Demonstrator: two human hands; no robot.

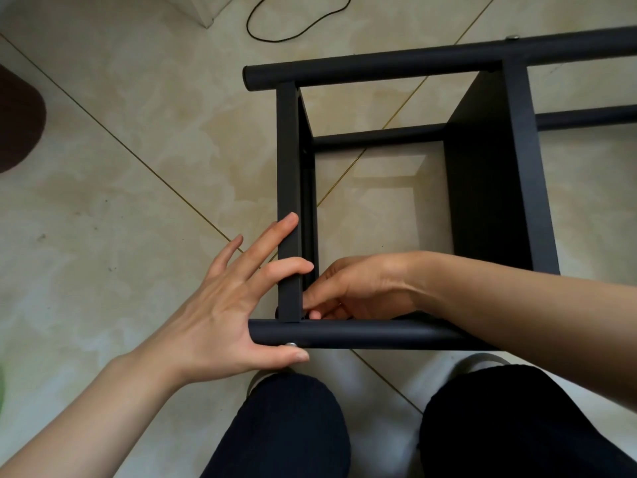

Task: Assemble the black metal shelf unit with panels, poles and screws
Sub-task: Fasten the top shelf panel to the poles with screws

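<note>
The black shelf unit lies on its side on the tiled floor. Its near pole (365,334) runs left to right just above my knees, with a silver screw head (291,344) in its underside. The left panel (289,188) meets this pole at a corner. My left hand (227,305) spreads over that corner, fingers resting on the panel edge and thumb under the pole beside the screw. My right hand (348,288) reaches inside the frame, its curled fingertips pinching something small at the inner corner; what it is stays hidden. A second panel (496,174) stands to the right. The far pole (413,63) carries another screw (513,37).
A black cable (296,32) loops on the floor at the top. A dark brown object (17,119) sits at the left edge. A white block corner (203,8) shows at top. My knees in dark trousers (293,426) are right below the near pole.
</note>
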